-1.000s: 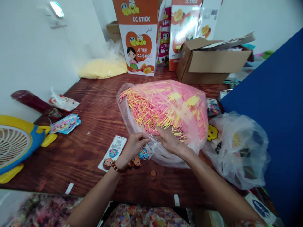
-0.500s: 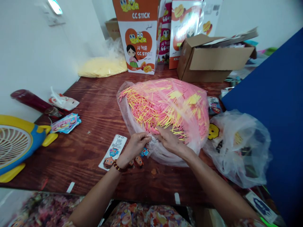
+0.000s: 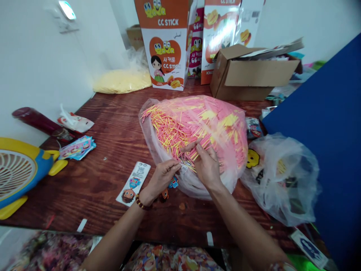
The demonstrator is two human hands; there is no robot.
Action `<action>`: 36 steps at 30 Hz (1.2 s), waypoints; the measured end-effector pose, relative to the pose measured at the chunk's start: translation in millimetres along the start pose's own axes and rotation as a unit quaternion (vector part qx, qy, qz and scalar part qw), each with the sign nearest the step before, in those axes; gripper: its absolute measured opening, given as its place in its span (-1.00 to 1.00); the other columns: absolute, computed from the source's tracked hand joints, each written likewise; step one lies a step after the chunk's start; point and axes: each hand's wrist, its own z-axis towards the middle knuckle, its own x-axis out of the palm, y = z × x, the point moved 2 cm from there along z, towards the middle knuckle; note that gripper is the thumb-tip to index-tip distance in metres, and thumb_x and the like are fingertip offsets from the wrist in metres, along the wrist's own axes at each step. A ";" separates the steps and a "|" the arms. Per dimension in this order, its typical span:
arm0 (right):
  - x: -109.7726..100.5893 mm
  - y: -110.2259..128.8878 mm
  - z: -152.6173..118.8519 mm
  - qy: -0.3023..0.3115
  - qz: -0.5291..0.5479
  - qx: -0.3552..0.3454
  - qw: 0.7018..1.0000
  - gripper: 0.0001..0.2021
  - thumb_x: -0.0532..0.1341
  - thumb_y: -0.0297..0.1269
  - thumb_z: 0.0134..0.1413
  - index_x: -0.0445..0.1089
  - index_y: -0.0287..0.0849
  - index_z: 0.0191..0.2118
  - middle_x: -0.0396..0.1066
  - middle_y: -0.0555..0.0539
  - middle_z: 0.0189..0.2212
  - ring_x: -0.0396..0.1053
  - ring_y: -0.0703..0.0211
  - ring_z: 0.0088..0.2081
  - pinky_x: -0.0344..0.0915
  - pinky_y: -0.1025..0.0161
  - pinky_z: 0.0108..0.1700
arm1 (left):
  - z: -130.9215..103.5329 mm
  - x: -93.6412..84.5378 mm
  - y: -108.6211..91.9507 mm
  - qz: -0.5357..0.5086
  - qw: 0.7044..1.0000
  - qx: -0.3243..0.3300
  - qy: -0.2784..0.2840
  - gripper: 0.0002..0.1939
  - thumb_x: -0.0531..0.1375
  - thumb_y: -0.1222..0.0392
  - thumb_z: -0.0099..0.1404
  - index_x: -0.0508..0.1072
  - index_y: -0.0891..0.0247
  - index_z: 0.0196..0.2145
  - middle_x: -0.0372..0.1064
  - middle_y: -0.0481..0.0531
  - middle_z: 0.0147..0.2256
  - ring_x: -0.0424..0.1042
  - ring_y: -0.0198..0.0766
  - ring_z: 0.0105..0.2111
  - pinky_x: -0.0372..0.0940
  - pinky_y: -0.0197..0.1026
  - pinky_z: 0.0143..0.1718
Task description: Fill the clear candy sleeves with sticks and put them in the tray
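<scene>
A large clear plastic bag (image 3: pixel 145 116) lies open on the table, full of thin pink and yellow sticks (image 3: pixel 172 131). At its near edge my left hand (image 3: pixel 162 176) is closed in a pinch on a small printed packet (image 3: pixel 173 182). Blue lettering and a cartoon face show on the packet below my fingers; the rest is covered by the hand. My right hand (image 3: pixel 208 165) is over the sticks, index finger stretched out and thumb apart from it. A white cartoon packet (image 3: pixel 133 183) lies flat to the left of my left hand.
Cartoon packets (image 3: pixel 77 147) and a yellow-blue fan (image 3: pixel 25 169) are at left. A CC Stick box (image 3: pixel 166 49), an open carton (image 3: pixel 254 73) and a yellow-filled bag (image 3: pixel 121 82) stand behind. At right are a crumpled plastic bag (image 3: pixel 284 180) and a blue panel (image 3: pixel 318 105).
My right hand has moved away from my left hand, up and over the sticks, and its fingers have spread. My left hand stays near the bag's edge, still pinching the small packet.
</scene>
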 end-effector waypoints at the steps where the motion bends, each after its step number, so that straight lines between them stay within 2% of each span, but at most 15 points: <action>1: 2.0 -2.6 -1.0 0.006 0.001 0.000 1.000 -0.81 0.17 -0.07 0.17 0.35 -0.05 -0.23 0.50 -0.01 -0.37 0.46 0.06 -0.20 0.37 0.05 -0.03 | 0.2 0.2 -0.9 -0.007 1.000 -0.001 -0.002 -0.66 0.10 0.00 0.38 0.43 0.27 -0.45 0.36 -0.03 -0.47 0.31 -0.32 -0.43 0.21 -0.30 -0.34; 8: -2.3 -12.8 -9.9 0.020 -0.074 0.036 0.996 -0.85 0.17 -0.13 0.19 0.41 -0.04 -0.30 0.53 -0.02 -0.35 0.46 0.04 -0.12 0.36 0.09 -0.02 | 1.1 -0.8 -1.6 -0.035 0.999 -0.009 -0.015 -0.67 0.12 0.01 0.37 0.42 0.28 -0.45 0.36 -0.04 -0.48 0.32 -0.32 -0.44 0.22 -0.31 -0.36; 10: -4.3 -13.2 -9.5 0.018 -0.061 0.035 0.997 -0.85 0.16 -0.13 0.19 0.41 -0.04 -0.28 0.53 -0.02 -0.34 0.47 0.04 -0.12 0.37 0.08 -0.03 | 1.1 -0.1 -0.4 -0.043 0.999 -0.007 -0.009 -0.68 0.13 0.01 0.37 0.42 0.28 -0.44 0.36 -0.05 -0.48 0.32 -0.33 -0.44 0.21 -0.31 -0.36; 13: -7.1 -15.6 -5.8 -0.004 -0.019 0.031 0.999 -0.81 0.18 -0.06 0.18 0.40 -0.04 -0.23 0.53 -0.03 -0.35 0.49 0.03 -0.17 0.39 0.08 -0.11 | 0.9 2.2 1.3 -0.053 0.998 -0.007 0.010 -0.69 0.13 0.02 0.37 0.42 0.28 -0.44 0.36 -0.05 -0.47 0.32 -0.33 -0.44 0.21 -0.31 -0.36; 18: -7.1 -17.6 -3.6 -0.015 -0.051 0.071 0.996 -0.69 0.21 0.07 0.12 0.40 -0.04 -0.19 0.53 -0.04 -0.37 0.48 0.01 -0.22 0.41 0.07 -0.17 | 1.3 4.3 2.2 -0.059 0.998 -0.015 0.014 -0.67 0.13 -0.01 0.36 0.43 0.28 -0.44 0.35 -0.04 -0.48 0.31 -0.32 -0.44 0.23 -0.30 -0.35; 24: -2.0 -8.0 -7.1 -0.019 -0.001 0.011 1.000 -0.77 0.20 -0.01 0.13 0.33 -0.03 -0.24 0.51 0.00 -0.38 0.49 0.05 -0.19 0.40 0.09 -0.13 | 2.6 4.4 2.4 -0.072 0.997 -0.028 0.015 -0.66 0.13 -0.02 0.35 0.42 0.28 -0.45 0.35 -0.04 -0.49 0.32 -0.32 -0.45 0.23 -0.30 -0.37; 29: -2.9 -10.7 -7.2 -0.004 -0.051 0.029 0.998 -0.75 0.18 0.03 0.15 0.36 -0.05 -0.28 0.52 -0.04 -0.37 0.47 0.05 -0.22 0.40 0.10 -0.15 | 3.2 7.3 0.0 -0.089 0.995 -0.033 0.021 -0.68 0.14 -0.01 0.34 0.46 0.29 -0.42 0.38 -0.03 -0.48 0.32 -0.33 -0.44 0.23 -0.30 -0.35; 36: -4.8 -18.1 -8.4 0.010 0.000 0.034 0.999 -0.82 0.17 -0.06 0.17 0.38 -0.04 -0.26 0.53 -0.04 -0.33 0.49 0.04 -0.14 0.39 0.07 -0.04 | 3.7 7.0 5.4 -0.116 0.992 -0.042 0.012 -0.68 0.14 0.00 0.35 0.46 0.29 -0.42 0.36 -0.04 -0.47 0.31 -0.34 -0.44 0.21 -0.30 -0.35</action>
